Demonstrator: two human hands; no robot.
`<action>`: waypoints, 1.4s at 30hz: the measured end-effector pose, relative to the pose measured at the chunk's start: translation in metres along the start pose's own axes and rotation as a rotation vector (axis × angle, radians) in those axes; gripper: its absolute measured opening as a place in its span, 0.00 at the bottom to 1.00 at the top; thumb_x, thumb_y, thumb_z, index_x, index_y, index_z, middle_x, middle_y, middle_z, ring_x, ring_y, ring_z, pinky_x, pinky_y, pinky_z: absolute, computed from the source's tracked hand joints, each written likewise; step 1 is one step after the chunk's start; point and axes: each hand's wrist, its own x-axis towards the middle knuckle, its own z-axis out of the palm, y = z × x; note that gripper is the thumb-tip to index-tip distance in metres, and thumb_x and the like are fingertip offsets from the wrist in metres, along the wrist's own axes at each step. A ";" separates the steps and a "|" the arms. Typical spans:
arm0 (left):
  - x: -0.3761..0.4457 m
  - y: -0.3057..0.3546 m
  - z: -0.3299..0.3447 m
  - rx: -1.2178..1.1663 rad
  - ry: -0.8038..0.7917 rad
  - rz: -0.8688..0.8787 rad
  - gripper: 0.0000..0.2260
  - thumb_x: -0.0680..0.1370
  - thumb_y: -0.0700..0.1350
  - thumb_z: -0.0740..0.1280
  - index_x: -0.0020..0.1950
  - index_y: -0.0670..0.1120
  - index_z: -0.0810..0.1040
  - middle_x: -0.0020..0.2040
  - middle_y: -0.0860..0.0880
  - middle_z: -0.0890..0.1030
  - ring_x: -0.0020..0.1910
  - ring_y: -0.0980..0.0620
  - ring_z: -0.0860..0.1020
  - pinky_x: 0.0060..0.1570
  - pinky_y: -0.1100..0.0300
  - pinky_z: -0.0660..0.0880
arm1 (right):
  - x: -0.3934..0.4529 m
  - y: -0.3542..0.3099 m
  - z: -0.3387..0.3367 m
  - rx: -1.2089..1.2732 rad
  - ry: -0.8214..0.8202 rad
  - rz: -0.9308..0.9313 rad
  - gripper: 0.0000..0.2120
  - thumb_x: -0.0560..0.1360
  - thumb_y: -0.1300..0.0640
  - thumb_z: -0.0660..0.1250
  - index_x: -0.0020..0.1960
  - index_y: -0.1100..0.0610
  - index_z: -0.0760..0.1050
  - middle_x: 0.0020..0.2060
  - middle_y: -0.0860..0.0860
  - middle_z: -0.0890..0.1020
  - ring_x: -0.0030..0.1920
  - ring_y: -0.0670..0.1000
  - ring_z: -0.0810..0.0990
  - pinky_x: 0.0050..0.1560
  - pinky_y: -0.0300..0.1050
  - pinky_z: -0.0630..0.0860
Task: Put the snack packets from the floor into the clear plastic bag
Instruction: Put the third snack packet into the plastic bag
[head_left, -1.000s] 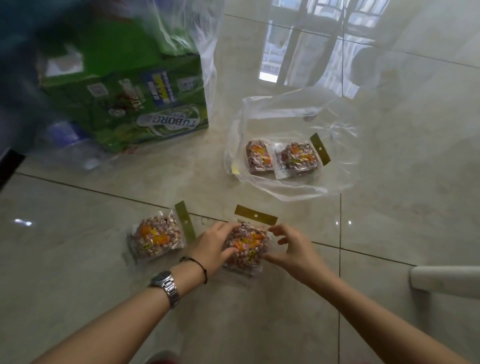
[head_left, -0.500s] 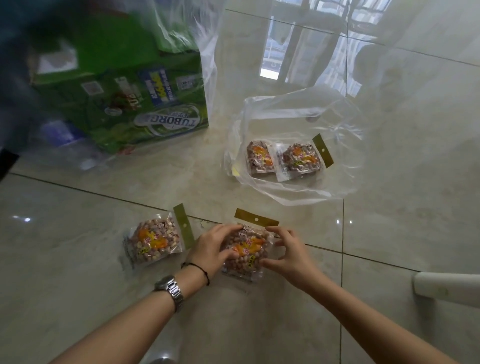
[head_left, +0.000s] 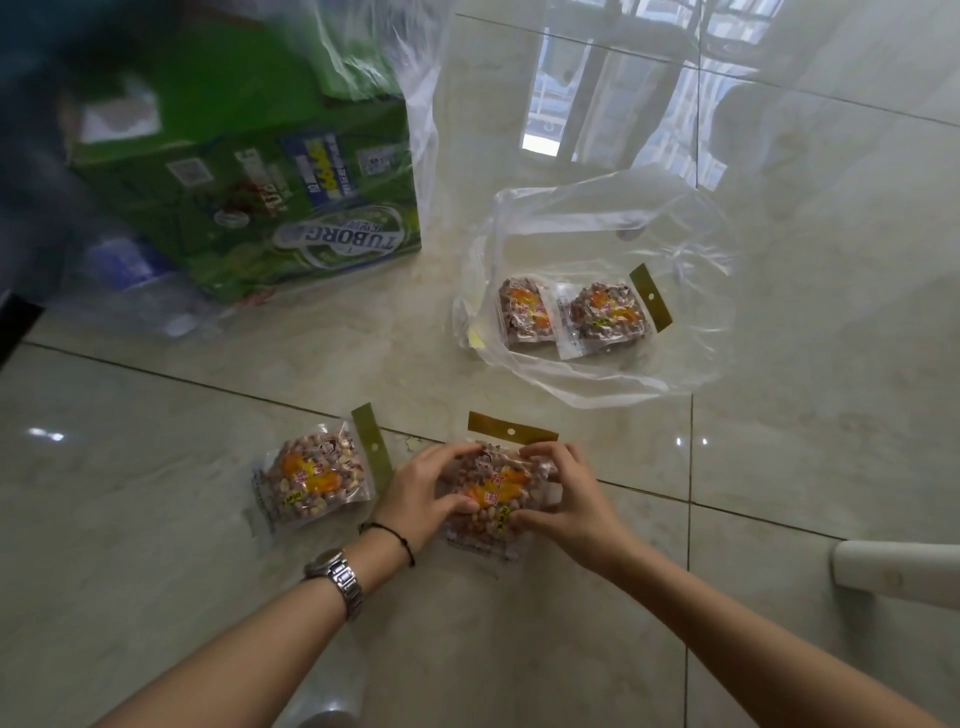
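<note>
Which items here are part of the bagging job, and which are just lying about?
Job: clear plastic bag holding two peanut packets; held peanut packet; loose peanut packet; left hand; right hand.
Lying about: green cardboard beer case; white tube.

We see four clear peanut packets with gold header strips: two lie flat inside the crumpled clear bag (head_left: 597, 374) at two o'clock, one (head_left: 311, 480) lies on the floor at nine, another (head_left: 491, 493) beside it.

You're over a glossy beige tiled floor (head_left: 156, 597) with dark grout lines; beyond your grip, a bright barred window reflection (head_left: 597, 98) shines on it.
</note>
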 end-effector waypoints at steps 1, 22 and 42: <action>-0.001 0.000 -0.001 0.001 -0.002 0.001 0.26 0.68 0.40 0.74 0.64 0.51 0.72 0.60 0.49 0.75 0.53 0.54 0.74 0.53 0.60 0.74 | -0.002 -0.001 0.000 0.027 -0.009 -0.004 0.24 0.66 0.63 0.74 0.57 0.50 0.69 0.59 0.48 0.65 0.63 0.51 0.69 0.50 0.48 0.81; 0.027 0.089 -0.063 0.252 0.387 0.231 0.17 0.71 0.52 0.71 0.58 0.52 0.76 0.55 0.50 0.79 0.51 0.52 0.77 0.46 0.60 0.75 | -0.036 -0.061 -0.080 0.148 -0.011 -0.122 0.17 0.68 0.62 0.71 0.55 0.50 0.74 0.60 0.49 0.67 0.54 0.54 0.75 0.45 0.48 0.82; 0.094 0.142 -0.075 0.447 0.386 0.139 0.23 0.74 0.45 0.68 0.67 0.52 0.68 0.65 0.47 0.71 0.59 0.45 0.74 0.51 0.50 0.77 | 0.045 -0.106 -0.143 0.322 0.319 -0.171 0.23 0.68 0.64 0.72 0.60 0.57 0.71 0.62 0.55 0.66 0.52 0.56 0.78 0.36 0.39 0.81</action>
